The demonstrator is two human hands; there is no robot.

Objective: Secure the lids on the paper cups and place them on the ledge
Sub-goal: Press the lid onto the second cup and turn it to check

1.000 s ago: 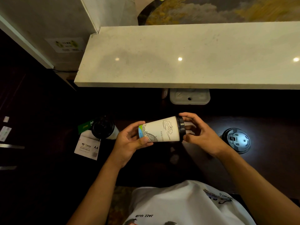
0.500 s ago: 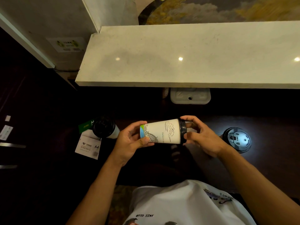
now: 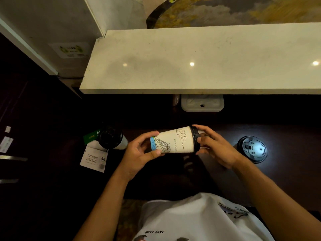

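A white paper cup (image 3: 175,141) with line drawings lies sideways in the air above the dark counter, its base to the left. My left hand (image 3: 140,152) grips the base end. A black lid (image 3: 196,139) sits on the cup's mouth, and my right hand (image 3: 215,146) wraps its fingers around that lid. A second cup with a black lid (image 3: 112,139) stands upright on the counter to the left. A third lidded cup (image 3: 252,148) stands to the right, its top lit. The pale stone ledge (image 3: 199,63) runs across above, with nothing on it.
A white A4 paper packet (image 3: 94,158) and a green card (image 3: 91,136) lie by the left cup. A white lidded box (image 3: 202,103) sits under the ledge's front edge. A wall corner (image 3: 93,16) rises at the ledge's left end. The dark counter (image 3: 286,171) extends right.
Both hands have shifted the sideways cup slightly and turned it a little; the printed side now faces up more. The right hand's fingers have closed further around the lid.
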